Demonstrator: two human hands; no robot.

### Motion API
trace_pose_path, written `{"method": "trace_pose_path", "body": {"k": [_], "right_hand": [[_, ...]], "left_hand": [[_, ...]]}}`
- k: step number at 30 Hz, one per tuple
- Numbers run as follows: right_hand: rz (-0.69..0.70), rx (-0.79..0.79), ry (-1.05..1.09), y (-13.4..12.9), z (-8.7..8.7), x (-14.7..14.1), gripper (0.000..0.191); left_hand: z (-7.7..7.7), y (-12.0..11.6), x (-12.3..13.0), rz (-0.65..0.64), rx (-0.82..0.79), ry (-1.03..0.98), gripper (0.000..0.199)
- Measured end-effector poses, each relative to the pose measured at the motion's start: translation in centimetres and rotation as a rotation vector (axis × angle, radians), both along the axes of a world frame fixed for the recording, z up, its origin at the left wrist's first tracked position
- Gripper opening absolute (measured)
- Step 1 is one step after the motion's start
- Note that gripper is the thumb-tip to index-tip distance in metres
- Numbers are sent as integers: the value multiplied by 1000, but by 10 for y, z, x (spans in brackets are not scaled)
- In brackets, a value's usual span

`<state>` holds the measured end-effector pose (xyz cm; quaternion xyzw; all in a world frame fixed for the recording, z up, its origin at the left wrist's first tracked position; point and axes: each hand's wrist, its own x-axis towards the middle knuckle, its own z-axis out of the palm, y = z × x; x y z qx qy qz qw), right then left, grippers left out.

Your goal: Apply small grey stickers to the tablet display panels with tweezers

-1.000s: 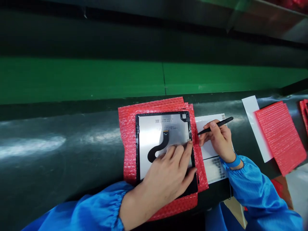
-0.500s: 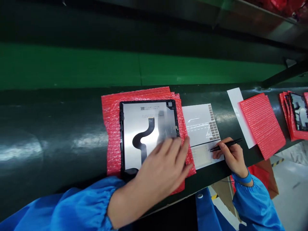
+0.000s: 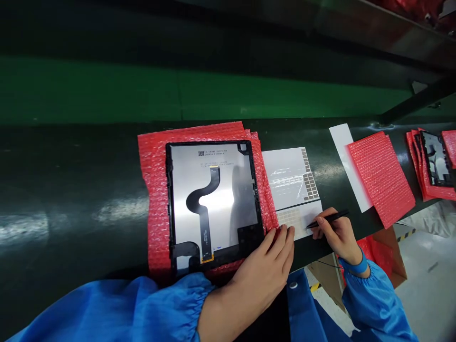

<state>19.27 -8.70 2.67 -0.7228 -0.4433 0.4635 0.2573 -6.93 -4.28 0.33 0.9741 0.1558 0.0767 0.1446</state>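
Observation:
A tablet screen assembly (image 3: 228, 204) with a black frame and silvery back lies on red bubble-wrap sheets (image 3: 156, 228). A black S-shaped flex cable (image 3: 194, 202) runs down its back. My left hand (image 3: 265, 266) is open, its fingers stretched out over the lower right corner of the bubble wrap, beside the frame. The fingertips reach the near edge of a white sticker sheet (image 3: 285, 175) with rows of small grey-brown stickers. My right hand (image 3: 338, 232) is closed on black tweezers (image 3: 329, 218), whose tips point at the lower right of that sheet.
Right of the sticker sheet lie a white strip (image 3: 351, 164) and a red bubble-wrap bag (image 3: 383, 175). Farther right is a stack with another screen assembly (image 3: 436, 159). A cardboard box (image 3: 395, 259) stands below the bench edge. A dark shelf overhangs the back.
My left hand has moved right and down off the screen's back to the sheet's near edge, uncovering the cable's lower end. The tweezers stay over the sticker sheet. The view has shifted slightly.

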Motion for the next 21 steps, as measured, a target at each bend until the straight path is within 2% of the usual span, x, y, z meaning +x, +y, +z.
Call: {"method": "trace_pose_path", "body": {"k": [6,13,21], "right_hand": [[7,-13,-3,2,1,-1,28],[-119,-25,96,6,2,-1,33],[-27,-67,-9,12,10,-2,34]], "left_hand": [[-1,-2,0,-5,-26,10,67],[-4,-4,4,4,-22,-5,70],[-6,-2,4,6,-19,-49,67]]}}
